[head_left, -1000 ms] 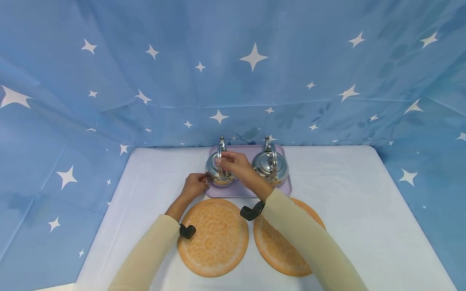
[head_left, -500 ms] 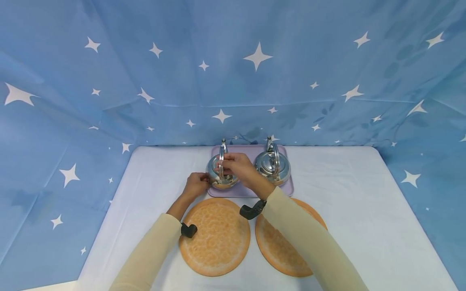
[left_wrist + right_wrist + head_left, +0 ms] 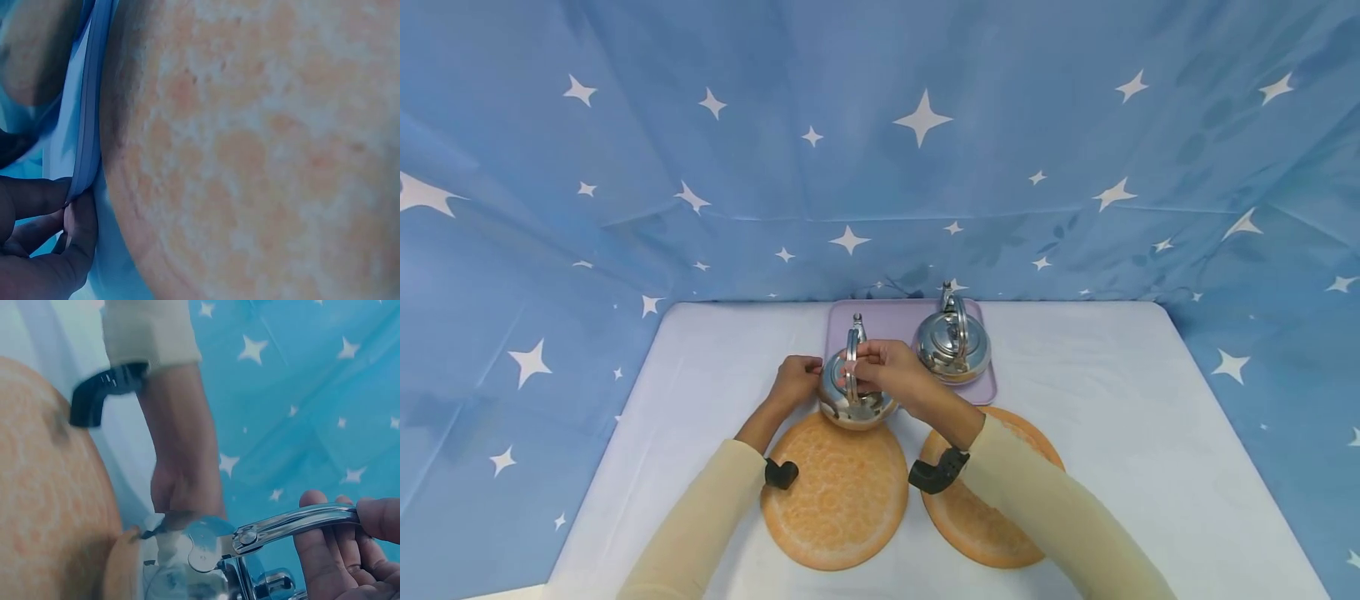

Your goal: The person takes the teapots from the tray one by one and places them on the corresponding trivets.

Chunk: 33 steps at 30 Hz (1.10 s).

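My right hand [image 3: 891, 375] grips the arched handle [image 3: 300, 522] of a shiny metal kettle [image 3: 853, 408]. In the head view this kettle overlaps the near edge of the lilac tray [image 3: 842, 321] and the far edge of the left round mat [image 3: 835, 508], printed like a pizza. With thumb and fingers, my left hand [image 3: 795, 382] pinches the tray's rim [image 3: 87, 144] at its left corner. A second metal kettle [image 3: 953, 346] stands on the right half of the tray.
Another pizza-like round mat [image 3: 985, 525] lies on the right, partly under my right forearm. A white cloth covers the table [image 3: 1150, 433]. Behind it hangs a blue curtain [image 3: 737, 167] with white stars.
My right hand has brought the left kettle toward me, from over the tray to the far edge of the left mat. My left hand stays at the tray's corner.
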Motion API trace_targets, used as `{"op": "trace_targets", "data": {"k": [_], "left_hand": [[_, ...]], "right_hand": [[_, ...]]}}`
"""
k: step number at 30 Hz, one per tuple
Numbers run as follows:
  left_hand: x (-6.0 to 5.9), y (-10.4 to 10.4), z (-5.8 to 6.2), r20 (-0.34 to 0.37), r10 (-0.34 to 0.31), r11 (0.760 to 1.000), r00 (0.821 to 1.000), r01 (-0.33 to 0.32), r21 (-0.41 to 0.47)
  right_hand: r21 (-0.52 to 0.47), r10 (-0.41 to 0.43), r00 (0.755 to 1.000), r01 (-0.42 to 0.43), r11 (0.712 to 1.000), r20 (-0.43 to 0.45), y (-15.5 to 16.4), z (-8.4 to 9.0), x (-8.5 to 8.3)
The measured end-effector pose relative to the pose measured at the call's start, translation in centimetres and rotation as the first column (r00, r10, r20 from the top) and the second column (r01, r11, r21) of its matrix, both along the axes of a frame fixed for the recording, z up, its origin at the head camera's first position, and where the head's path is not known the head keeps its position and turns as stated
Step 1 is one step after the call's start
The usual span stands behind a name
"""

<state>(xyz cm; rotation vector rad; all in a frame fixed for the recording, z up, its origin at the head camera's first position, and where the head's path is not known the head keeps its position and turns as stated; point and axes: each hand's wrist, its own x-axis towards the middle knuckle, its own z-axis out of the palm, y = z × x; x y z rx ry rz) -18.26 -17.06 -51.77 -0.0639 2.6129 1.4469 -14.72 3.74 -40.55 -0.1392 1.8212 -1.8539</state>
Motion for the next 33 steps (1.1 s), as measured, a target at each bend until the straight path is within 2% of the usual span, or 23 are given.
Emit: {"op": "trace_targets", "data": {"k": [3, 4, 8, 14, 22, 28, 33], "left_hand": [[-0.1, -0.2, 0.1, 0.018, 0.008, 1.000, 1.000, -0.008, 0.002], [-0.2, -0.2, 0.1, 0.050, 0.013, 1.000, 0.999, -0.013, -0.005], [-0.2, -0.3, 0.1, 0.098, 0.025, 0.999, 0.995, -0.028, 0.026], [-0.4, -0.4, -0.4, 0.122, 0.027, 0.998, 0.992, -0.033, 0.048], [-0.5, -0.3, -0.4, 0.136, 0.011, 0.998, 0.991, -0.019, 0.061], [-0.4, -0.3, -0.4, 0.152, 0.009, 0.998, 0.988, -0.019, 0.061], [-0.4, -0.3, -0.3, 0.152, 0.001, 0.999, 0.988, -0.007, 0.038]], "right_hand": [[-0.042, 0.050, 0.999, -0.051, 0.998, -0.018, 0.0, 0.4, 1.3], [-0.056, 0.068, 0.998, -0.069, 0.996, -0.019, -0.1, 0.7, 1.7], [-0.096, 0.141, 0.989, -0.145, 0.985, -0.046, -0.1, 1.3, 3.5], [-0.147, 0.210, 0.976, -0.217, 0.965, -0.061, -0.3, 0.9, 6.0], [-0.177, 0.242, 0.970, -0.245, 0.953, -0.038, -0.8, -0.5, 8.6], [-0.179, 0.240, 0.969, -0.248, 0.952, -0.066, -1.1, -1.6, 9.5], [-0.184, 0.229, 0.972, -0.235, 0.954, -0.054, -1.0, -2.4, 10.1]]}}
